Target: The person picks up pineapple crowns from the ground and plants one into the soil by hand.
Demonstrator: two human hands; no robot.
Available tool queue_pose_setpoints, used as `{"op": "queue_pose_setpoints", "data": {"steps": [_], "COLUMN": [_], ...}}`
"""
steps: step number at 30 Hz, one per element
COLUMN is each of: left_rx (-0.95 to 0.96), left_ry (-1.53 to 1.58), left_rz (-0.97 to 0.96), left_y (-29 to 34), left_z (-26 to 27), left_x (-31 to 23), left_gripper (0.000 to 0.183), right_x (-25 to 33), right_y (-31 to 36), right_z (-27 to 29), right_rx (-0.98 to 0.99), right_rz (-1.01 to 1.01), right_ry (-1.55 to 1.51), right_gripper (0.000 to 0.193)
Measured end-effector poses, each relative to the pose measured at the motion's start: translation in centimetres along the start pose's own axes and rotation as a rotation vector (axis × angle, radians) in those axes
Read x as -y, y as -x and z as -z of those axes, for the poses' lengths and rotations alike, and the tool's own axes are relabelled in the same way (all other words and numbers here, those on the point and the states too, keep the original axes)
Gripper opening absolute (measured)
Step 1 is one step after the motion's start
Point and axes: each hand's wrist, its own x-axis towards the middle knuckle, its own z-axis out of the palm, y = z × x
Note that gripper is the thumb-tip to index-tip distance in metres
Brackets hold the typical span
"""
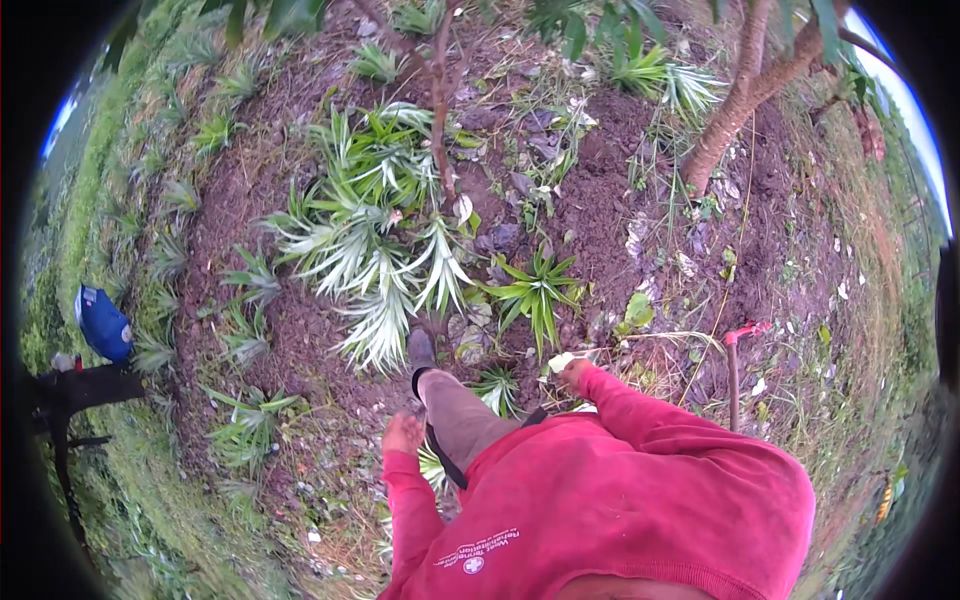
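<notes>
Dark soil (610,150), pale object (560,362) at right hand (575,373), kind unclear

- Head view: left fisheye of a worn pair, aimed steeply down from above the person.
- Red shirt (620,495) near, large at bottom; left hand (404,433), right hand (575,374), soil (602,205) farther off.
- Wide reach: sky (922,150) slivers at both curved sides.

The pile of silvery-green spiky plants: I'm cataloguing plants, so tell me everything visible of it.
The pile of silvery-green spiky plants has long, narrow, pointed leaves that look stiff, some bright green, some nearly white. They lie overlapping at different angles on brown soil, beside a slender brown trunk and near a dark boot.
</notes>
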Motion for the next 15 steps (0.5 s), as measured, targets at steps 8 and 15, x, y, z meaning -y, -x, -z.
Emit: {"op": "queue_pose_setpoints", "data": {"steps": [8, 15], "left_rx": [0.187, 0.181], "left_ry": [0.072, 0.061], "left_rz": [-0.019, 0.202], "left_y": [-4.3, -12.6], "left_z": [-14.2, -15.1], "left_x": [-0.5, 2.4], "left_gripper": [0.025, 0.026], "right_x": [1.4, 28.2], "right_y": [-5.3, -11.3], "right_z": [12.4, 4.2], "right_rx": [-0.024, -0.028], "right_rz": [0.097, 0.396], "right_ry": [0.394, 0.302], "right_gripper": [0.025, 0.027]}}
